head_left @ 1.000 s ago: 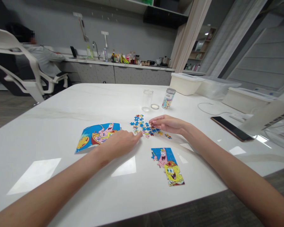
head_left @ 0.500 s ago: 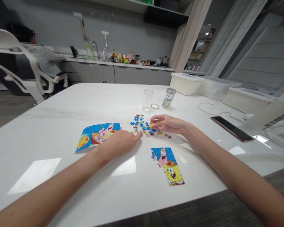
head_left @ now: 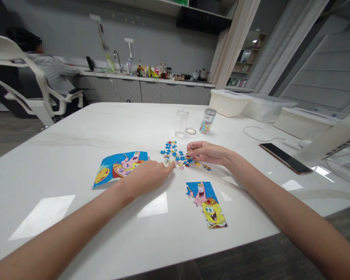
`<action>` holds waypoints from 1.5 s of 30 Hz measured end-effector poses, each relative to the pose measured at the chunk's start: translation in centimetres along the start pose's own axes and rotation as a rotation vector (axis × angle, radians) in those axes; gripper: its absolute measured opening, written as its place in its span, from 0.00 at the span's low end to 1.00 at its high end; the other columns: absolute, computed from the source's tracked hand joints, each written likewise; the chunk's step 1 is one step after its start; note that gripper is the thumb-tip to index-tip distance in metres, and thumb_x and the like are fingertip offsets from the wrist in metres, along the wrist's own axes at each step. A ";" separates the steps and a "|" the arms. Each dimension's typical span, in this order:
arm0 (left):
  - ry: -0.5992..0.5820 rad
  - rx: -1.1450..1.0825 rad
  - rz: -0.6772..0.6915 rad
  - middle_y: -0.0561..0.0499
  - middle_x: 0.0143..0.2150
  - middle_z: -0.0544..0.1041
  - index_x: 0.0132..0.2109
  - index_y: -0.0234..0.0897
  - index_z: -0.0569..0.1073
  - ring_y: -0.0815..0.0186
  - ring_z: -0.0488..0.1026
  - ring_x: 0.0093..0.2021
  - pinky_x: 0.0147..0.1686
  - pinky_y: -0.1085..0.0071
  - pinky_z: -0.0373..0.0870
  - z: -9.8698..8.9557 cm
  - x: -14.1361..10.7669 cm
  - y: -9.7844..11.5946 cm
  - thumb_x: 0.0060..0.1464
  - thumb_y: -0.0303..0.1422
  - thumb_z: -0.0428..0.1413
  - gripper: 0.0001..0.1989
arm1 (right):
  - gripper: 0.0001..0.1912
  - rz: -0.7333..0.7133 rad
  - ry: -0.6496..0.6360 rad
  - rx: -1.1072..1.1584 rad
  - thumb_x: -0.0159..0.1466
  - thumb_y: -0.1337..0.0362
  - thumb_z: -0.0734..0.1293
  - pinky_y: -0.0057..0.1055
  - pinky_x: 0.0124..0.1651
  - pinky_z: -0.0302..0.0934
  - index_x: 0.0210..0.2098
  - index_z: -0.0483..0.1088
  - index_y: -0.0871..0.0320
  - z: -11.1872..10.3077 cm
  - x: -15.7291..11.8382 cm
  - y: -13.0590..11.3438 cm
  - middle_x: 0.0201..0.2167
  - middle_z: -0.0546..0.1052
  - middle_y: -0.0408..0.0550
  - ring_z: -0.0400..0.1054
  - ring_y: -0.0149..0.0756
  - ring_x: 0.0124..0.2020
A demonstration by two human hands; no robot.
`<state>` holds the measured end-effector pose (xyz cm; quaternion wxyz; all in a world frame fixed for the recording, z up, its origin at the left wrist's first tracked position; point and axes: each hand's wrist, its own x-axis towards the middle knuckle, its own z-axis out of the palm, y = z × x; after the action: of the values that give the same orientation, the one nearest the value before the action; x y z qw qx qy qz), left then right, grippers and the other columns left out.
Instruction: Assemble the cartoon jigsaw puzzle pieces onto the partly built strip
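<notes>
A loose pile of small jigsaw pieces (head_left: 179,156) lies on the white table. My left hand (head_left: 151,175) rests at the near left side of the pile, fingers curled and fingertips down among the pieces; whatever is under them is hidden. At the pile's right side, my right hand (head_left: 205,151) pinches a small yellowish jigsaw piece (head_left: 189,153) between thumb and fingers. Nearer to me lies a partly joined cartoon puzzle (head_left: 211,208) with a pink starfish and a yellow sponge figure. A curled picture sheet (head_left: 113,165) sits beyond my left forearm, partly covered by my hand.
Behind the pile stand a clear open jar (head_left: 181,123), its lid (head_left: 190,131) and a printed canister (head_left: 207,121). To the right are a phone (head_left: 286,158), a cable and several plastic boxes (head_left: 230,103). A person (head_left: 54,72) sits at the far left counter.
My right hand has shifted very slightly to the right, and the yellow piece in it shows less than before. My left hand has stayed almost still.
</notes>
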<state>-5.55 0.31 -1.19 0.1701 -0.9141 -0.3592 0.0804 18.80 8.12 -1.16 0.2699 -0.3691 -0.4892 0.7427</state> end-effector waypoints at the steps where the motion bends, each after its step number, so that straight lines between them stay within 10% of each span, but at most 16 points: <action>1: 0.002 -0.001 0.002 0.46 0.26 0.76 0.58 0.30 0.66 0.61 0.75 0.24 0.22 0.70 0.60 0.0 0.0 0.0 0.57 0.18 0.43 0.23 | 0.13 0.010 -0.003 0.000 0.51 0.76 0.75 0.20 0.31 0.65 0.34 0.72 0.62 0.0 -0.1 0.0 0.28 0.75 0.43 0.70 0.24 0.28; 16: 0.002 -0.011 0.001 0.45 0.26 0.77 0.58 0.30 0.66 0.61 0.75 0.24 0.23 0.70 0.60 -0.2 0.0 0.0 0.57 0.17 0.43 0.23 | 0.15 -0.012 -0.015 0.013 0.52 0.79 0.72 0.26 0.48 0.67 0.37 0.73 0.62 0.2 -0.2 -0.1 0.35 0.76 0.47 0.73 0.29 0.39; 26: 0.000 -0.013 0.004 0.45 0.27 0.77 0.59 0.30 0.66 0.59 0.76 0.25 0.22 0.69 0.59 -0.2 -0.1 0.0 0.58 0.18 0.44 0.22 | 0.13 0.026 -0.039 -0.046 0.54 0.74 0.74 0.20 0.29 0.64 0.39 0.72 0.62 0.3 -0.3 -0.1 0.30 0.74 0.44 0.69 0.25 0.30; 45: 0.028 -0.004 0.006 0.46 0.25 0.76 0.58 0.30 0.66 0.62 0.74 0.23 0.23 0.70 0.61 -0.1 -0.2 0.0 0.56 0.18 0.43 0.23 | 0.09 0.036 -0.037 -0.014 0.57 0.75 0.70 0.19 0.34 0.66 0.38 0.76 0.66 0.2 -0.1 -0.1 0.31 0.76 0.48 0.69 0.25 0.31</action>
<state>-5.67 0.18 -1.05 0.1730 -0.9166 -0.3540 0.0677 18.69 7.94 -0.93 0.2447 -0.3659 -0.4925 0.7508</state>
